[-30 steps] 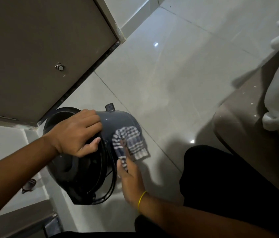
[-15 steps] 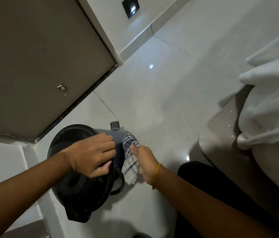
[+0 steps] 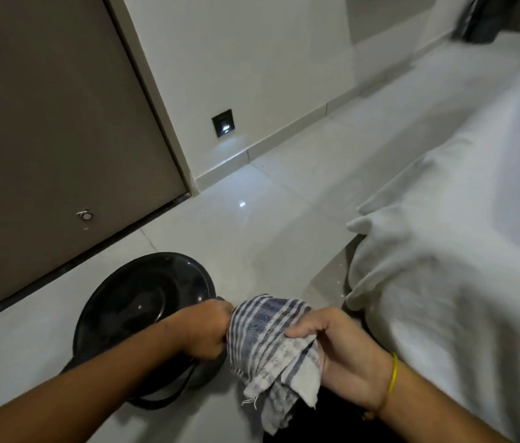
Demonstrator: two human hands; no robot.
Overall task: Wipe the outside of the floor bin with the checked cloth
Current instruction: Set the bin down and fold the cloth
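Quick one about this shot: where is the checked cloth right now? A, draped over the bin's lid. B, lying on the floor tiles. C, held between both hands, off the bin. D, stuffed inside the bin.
C: the checked cloth hangs bunched between the left hand and the right hand, to the right of the black floor bin and not pressed against it.

I see a glossy dark bin [image 3: 143, 302] on polished floor tiles [image 3: 268, 225], lower left; the checked cloth [image 3: 271, 343] looks woven, frayed.
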